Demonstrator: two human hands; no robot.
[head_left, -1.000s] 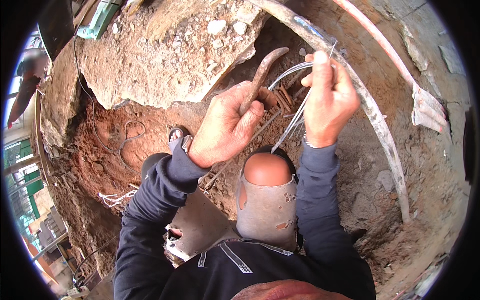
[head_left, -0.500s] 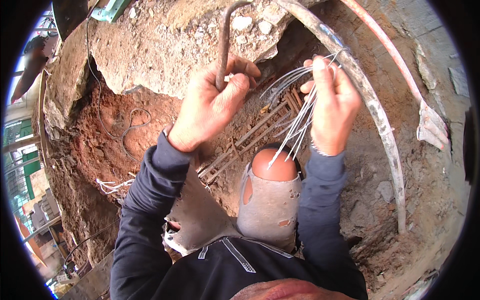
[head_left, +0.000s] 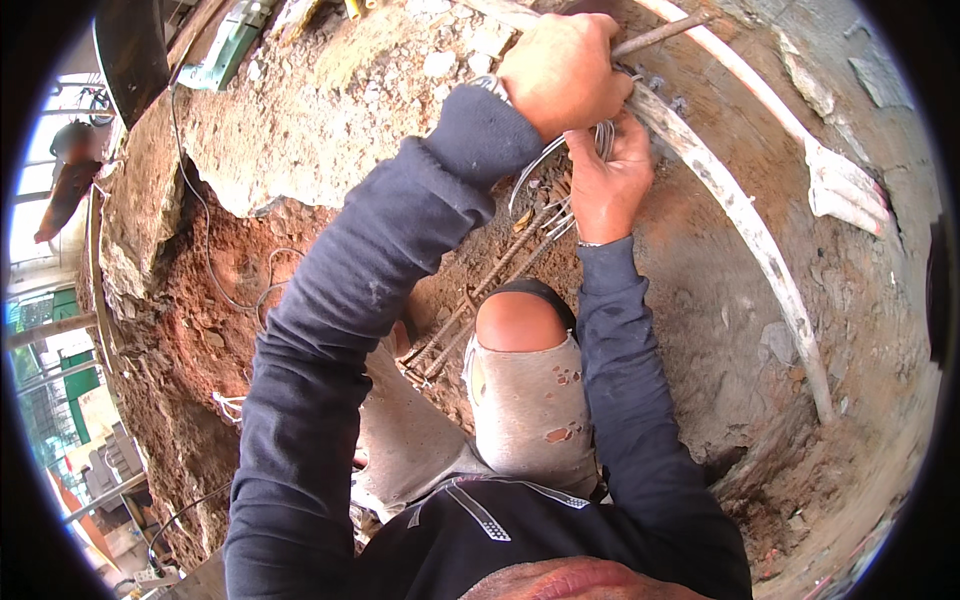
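My left hand is closed round a rusty bent metal rod, whose bare end sticks out to the right past my knuckles. Just below it, my right hand pinches a bundle of thin metal wires. Part of the bundle curves out left of the fingers, and loose ends hang below the palm. Both hands are beside a long pale pole arching down to the right. My left hand hides the rod's other end and part of the wires.
Rusty reinforcing bars lie in the dug soil near my knees. A broken concrete slab spans the upper left, with a green power tool on it. A dark cable trails down. Another pole leans right. A person is at far left.
My left hand has moved up and right with the rod, which has swung from upright to pointing right. My right hand has shifted slightly left and down, gathering close beneath it with the wires.
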